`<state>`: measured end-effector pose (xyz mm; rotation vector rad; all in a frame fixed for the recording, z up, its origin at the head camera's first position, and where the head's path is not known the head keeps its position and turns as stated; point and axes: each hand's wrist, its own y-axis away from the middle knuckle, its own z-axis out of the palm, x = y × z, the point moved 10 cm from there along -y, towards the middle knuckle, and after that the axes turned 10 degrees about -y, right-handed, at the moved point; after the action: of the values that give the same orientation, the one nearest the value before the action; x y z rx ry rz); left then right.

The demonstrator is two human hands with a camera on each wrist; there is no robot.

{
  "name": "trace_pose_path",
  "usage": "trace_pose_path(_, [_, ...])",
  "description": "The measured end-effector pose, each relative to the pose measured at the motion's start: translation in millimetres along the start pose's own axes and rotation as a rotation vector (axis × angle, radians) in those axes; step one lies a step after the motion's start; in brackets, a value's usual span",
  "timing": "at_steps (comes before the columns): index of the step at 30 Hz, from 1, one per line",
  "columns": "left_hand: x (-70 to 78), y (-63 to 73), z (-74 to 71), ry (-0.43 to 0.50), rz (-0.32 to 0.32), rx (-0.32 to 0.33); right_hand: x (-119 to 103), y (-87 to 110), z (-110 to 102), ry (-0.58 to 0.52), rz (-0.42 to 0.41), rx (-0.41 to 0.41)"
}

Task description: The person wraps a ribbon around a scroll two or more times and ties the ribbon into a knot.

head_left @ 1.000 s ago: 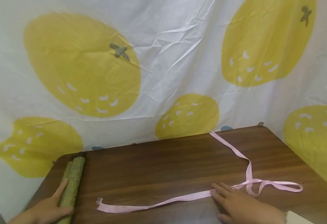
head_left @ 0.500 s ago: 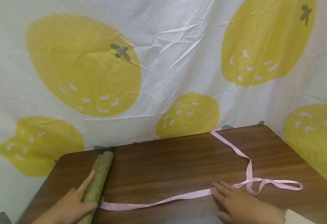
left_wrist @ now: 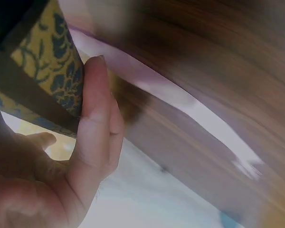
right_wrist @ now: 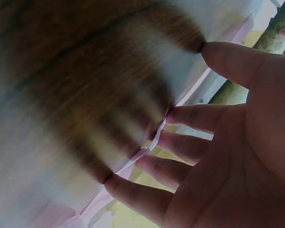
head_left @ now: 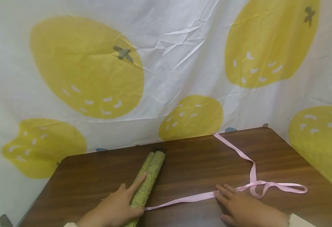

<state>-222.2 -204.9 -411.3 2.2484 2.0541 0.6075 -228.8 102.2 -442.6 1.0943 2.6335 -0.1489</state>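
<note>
A double roll in yellow-green patterned cloth (head_left: 151,176) lies slanted across the table, left of centre, with dark ends. My left hand (head_left: 113,205) grips it from the left; the left wrist view shows curled fingers against its floral covering (left_wrist: 61,71). Part of the pink ribbon (head_left: 194,198) is hidden behind the roll, and its frayed end (left_wrist: 249,164) shows in the left wrist view. My right hand (head_left: 241,203) presses the ribbon to the table with fingertips; those fingers (right_wrist: 147,199) are nearly straight and spread in the right wrist view.
The brown wood-grain table (head_left: 103,170) has rounded far corners. Right of my right hand the ribbon makes a loop (head_left: 292,188), and its other end reaches the far edge. A white cloth with lemon print (head_left: 154,69) hangs behind and at both sides.
My left hand has slid the double roll from the table's left side to the right, over the ribbon's left end. My right hand has stayed put.
</note>
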Motion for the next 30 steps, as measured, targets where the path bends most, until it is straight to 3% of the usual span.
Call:
trace_pose_path(7, [48.0, -15.2, 10.4, 0.012, 0.112, 0.007, 1.5, -4.4, 5.1, -0.020, 0.018, -0.016])
trace_pose_path(12, [72.9, -26.0, 16.3, -0.004, 0.170, 0.016, 1.0, -6.1, 7.8, -0.005, 0.014, -0.025])
trace_pose_path(21, [103.7, -36.8, 27.8, -0.056, 0.172, 0.050, 3.0, -8.6, 9.3, -0.010, 0.029, -0.036])
trace_pose_path(30, [116.1, -44.7, 39.0, -0.259, 0.201, 0.107, 3.5, -7.7, 2.8, -0.002, 0.041, -0.029])
